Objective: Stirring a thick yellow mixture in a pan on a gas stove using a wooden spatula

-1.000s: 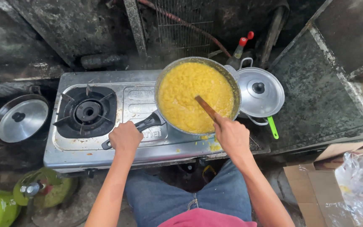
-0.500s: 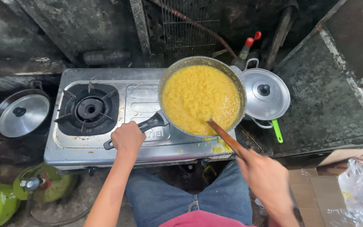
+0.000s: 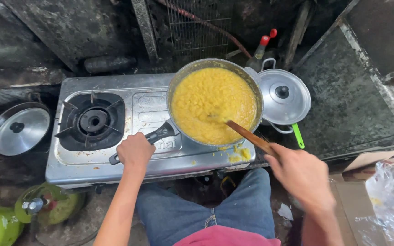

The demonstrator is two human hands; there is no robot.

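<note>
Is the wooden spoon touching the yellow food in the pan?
Touching. The head view shows the wooden spoon, held by the right hand, with its tip sunk into the yellow food in the pan.

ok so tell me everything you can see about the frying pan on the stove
The pan is round, grey metal, with a black handle pointing toward the person. It sits level on the right burner of the steel stove, nearly full of lumpy yellow food. The left hand grips the handle; a wooden spatula, held by the right hand, dips into the food. A lidded pot stands close on its right.
</note>
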